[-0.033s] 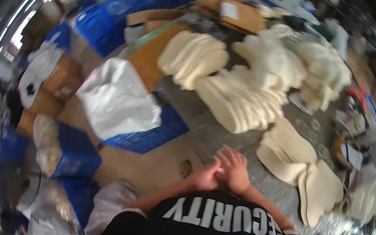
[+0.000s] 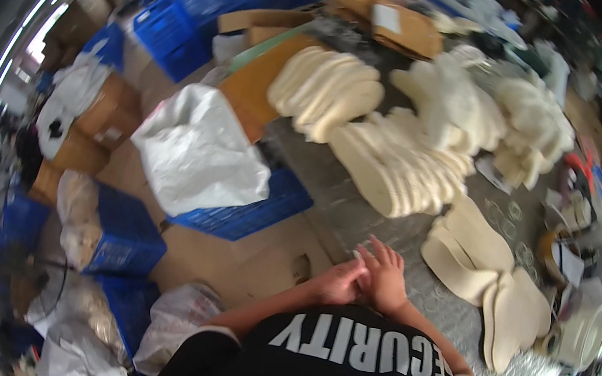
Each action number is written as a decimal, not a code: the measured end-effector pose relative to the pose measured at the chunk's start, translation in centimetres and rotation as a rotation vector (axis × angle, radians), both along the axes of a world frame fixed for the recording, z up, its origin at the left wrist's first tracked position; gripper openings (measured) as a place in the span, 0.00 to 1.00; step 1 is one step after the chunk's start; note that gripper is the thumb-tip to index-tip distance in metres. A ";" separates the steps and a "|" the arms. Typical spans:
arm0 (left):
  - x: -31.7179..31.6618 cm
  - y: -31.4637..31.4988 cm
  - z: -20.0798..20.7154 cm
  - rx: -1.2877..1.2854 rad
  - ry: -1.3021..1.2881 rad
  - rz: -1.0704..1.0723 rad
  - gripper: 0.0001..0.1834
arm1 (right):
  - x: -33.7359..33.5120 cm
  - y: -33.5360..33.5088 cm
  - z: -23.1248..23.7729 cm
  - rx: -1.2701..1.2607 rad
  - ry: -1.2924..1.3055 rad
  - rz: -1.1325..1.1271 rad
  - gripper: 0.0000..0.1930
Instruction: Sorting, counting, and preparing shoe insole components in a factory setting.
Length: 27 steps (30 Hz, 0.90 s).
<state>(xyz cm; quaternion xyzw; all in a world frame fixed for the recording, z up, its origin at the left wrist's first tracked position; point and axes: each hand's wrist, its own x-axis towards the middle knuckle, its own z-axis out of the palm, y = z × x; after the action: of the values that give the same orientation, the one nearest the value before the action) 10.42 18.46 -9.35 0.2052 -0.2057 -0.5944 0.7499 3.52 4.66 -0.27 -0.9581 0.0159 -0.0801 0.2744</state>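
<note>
My left hand (image 2: 339,282) and my right hand (image 2: 385,275) meet in front of my body at the table's near edge. The right hand's fingers stretch forward, and I see nothing gripped in them. Its palm side overlaps the left hand, whose fingers are mostly hidden. Close to the right hand lie loose cream insole-shaped foam pieces (image 2: 472,239), with another pair (image 2: 516,310) further right. Beyond the hands rests a fanned row of cream insole-shaped pieces (image 2: 391,167); a second stack (image 2: 324,93) sits behind it, to the left.
A white sack (image 2: 200,152) sits in a blue crate (image 2: 250,208) left of the grey table (image 2: 303,176). Heaps of pale pieces (image 2: 452,102) and brown cardboard (image 2: 408,32) lie toward the back. Blue crates (image 2: 125,231) and cartons (image 2: 110,110) stand at the left.
The scene has shifted slightly rightward in the view. My hands stay together in front of me, with the right fingers a little more spread.
</note>
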 end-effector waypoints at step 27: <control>20.0 24.2 3.2 0.867 -0.017 0.840 0.19 | 19.4 6.9 -9.2 -0.383 0.081 0.086 0.25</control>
<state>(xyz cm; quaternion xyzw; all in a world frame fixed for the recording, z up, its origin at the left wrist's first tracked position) 30.40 42.64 -6.16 0.5607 0.1481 -0.2754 0.7667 22.92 11.53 -9.51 -0.9950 -0.0295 -0.0314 0.0897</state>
